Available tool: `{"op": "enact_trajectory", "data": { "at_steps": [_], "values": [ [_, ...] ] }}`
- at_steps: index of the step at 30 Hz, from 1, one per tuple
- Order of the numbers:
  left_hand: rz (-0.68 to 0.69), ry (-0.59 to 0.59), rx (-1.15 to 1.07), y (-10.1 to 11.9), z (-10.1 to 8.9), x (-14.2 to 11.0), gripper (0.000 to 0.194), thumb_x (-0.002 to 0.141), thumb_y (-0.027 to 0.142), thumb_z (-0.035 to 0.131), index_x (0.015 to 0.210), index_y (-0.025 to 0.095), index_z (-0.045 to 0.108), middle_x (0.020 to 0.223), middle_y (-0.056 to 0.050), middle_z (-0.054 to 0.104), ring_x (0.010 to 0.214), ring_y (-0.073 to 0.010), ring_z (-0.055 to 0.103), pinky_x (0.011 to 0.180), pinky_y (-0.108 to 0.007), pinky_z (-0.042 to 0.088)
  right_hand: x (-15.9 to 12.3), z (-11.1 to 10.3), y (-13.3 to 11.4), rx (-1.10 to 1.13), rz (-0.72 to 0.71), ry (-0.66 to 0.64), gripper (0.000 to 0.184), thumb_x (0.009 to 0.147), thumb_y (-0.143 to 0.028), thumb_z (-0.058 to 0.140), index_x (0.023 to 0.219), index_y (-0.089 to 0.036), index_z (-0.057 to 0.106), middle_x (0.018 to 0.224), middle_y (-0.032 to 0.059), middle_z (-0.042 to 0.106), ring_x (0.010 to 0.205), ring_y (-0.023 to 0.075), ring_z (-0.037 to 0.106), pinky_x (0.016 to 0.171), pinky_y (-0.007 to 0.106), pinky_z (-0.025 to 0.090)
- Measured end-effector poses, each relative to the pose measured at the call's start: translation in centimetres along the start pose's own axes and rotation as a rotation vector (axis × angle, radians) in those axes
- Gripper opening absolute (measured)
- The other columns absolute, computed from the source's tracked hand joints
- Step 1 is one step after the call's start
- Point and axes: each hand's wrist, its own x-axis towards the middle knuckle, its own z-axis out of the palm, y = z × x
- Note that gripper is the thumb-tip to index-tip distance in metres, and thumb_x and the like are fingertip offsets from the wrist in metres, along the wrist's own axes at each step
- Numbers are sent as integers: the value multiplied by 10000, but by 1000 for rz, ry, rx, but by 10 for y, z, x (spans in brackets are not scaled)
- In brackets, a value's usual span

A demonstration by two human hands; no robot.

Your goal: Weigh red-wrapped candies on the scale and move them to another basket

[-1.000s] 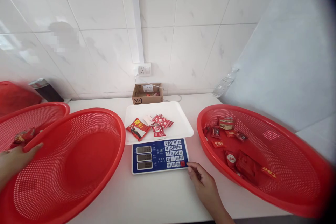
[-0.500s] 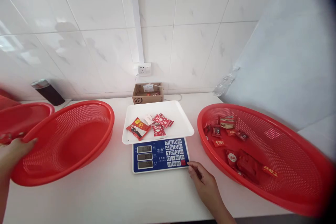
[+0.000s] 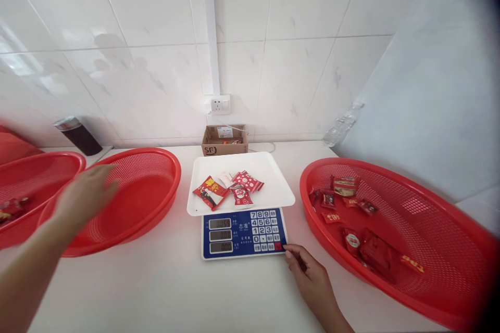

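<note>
A blue electronic scale (image 3: 244, 233) stands at the middle of the white counter, its white pan (image 3: 273, 182) carrying several red snack packets (image 3: 231, 190). My right hand (image 3: 312, 280) rests on the counter, fingertips at the scale's front right corner, holding nothing. My left hand (image 3: 86, 196) hovers blurred over the rim of an empty red mesh basket (image 3: 133, 203) left of the scale, fingers spread, holding nothing.
A large red basket (image 3: 429, 229) at the right contains several red packets. Another red basket (image 3: 35, 182) at far left overlaps behind the empty one. A small cardboard box (image 3: 224, 140) sits under a wall socket (image 3: 220, 105). A dark cup (image 3: 78, 134) stands at back left.
The empty basket was shifted left and away and now lies flatter on the counter; my left hand has let go of its rim and lifted over it. My right hand stayed by the scale.
</note>
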Motion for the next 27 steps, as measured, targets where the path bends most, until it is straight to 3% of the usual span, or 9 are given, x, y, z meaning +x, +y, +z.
{"op": "enact_trajectory", "data": {
  "at_steps": [2, 4, 7, 10, 14, 18, 22, 24, 27],
  "values": [
    [318, -131, -116, 59, 6, -13, 435, 817, 287, 337, 1241, 244, 425, 1329, -25, 448, 1250, -215, 364, 1021, -382, 320, 0, 0, -1, 52, 5, 35, 361, 743, -520, 543, 868, -191, 623, 673, 28, 617, 606, 164, 568, 572, 252, 480],
    [559, -316, -189, 105, 19, -19, 549, 781, 176, 347, 1324, 255, 334, 1420, -7, 340, 1340, -185, 208, 1076, -364, 255, -1, -1, -1, 102, 2, 73, 354, 730, -532, 555, 816, -191, 601, 613, 11, 575, 564, 154, 542, 534, 249, 466],
    [685, -476, -206, 146, 42, -15, 675, 692, 77, 367, 1348, 218, 292, 1444, -33, 297, 1362, -185, 129, 1093, -384, 229, -2, -2, 0, 148, 2, 106, 335, 741, -529, 549, 760, -194, 554, 549, -15, 517, 523, 141, 513, 503, 244, 444],
    [705, -555, -179, 160, 54, -2, 712, 635, 59, 402, 1321, 230, 320, 1412, -62, 342, 1357, -221, 150, 1071, -430, 256, -3, -4, 1, 147, 14, 104, 313, 768, -512, 528, 767, -199, 518, 550, -29, 499, 526, 132, 504, 516, 242, 435],
    [729, -572, -185, 167, 51, 6, 666, 611, 82, 438, 1251, 263, 401, 1279, -70, 458, 1258, -249, 347, 985, -396, 366, -4, -2, 1, 158, 30, 85, 312, 775, -510, 524, 806, -200, 506, 583, -29, 513, 546, 133, 515, 536, 249, 434],
    [675, -470, -159, 159, 36, 1, 588, 623, 128, 452, 1201, 237, 435, 1192, -68, 480, 1102, -226, 473, 898, -340, 427, -2, 0, -1, 198, 22, 83, 382, 753, -533, 538, 924, -192, 518, 589, -32, 521, 544, 138, 520, 535, 255, 437],
    [522, -213, -61, 120, 13, -4, 501, 673, 145, 437, 1167, 227, 450, 1179, -74, 477, 1113, -252, 453, 937, -381, 395, -2, -1, -2, 184, 26, 67, 437, 749, -559, 525, 977, -186, 522, 588, -30, 513, 552, 145, 526, 544, 262, 447],
    [411, -80, -18, 97, 1, -4, 468, 707, 147, 420, 1170, 211, 443, 1239, -88, 433, 1205, -297, 368, 992, -445, 335, -2, -1, -2, 176, 21, 49, 429, 761, -548, 517, 989, -185, 521, 591, -27, 513, 556, 145, 525, 547, 261, 451],
    [314, -5, -115, 85, -4, -8, 472, 777, 198, 394, 1248, 217, 376, 1362, -78, 329, 1316, -310, 202, 1042, -475, 268, -1, 0, -4, 174, 8, 36, 420, 764, -540, 516, 989, -184, 526, 593, -24, 513, 557, 144, 521, 546, 260, 456]
  ]
}}
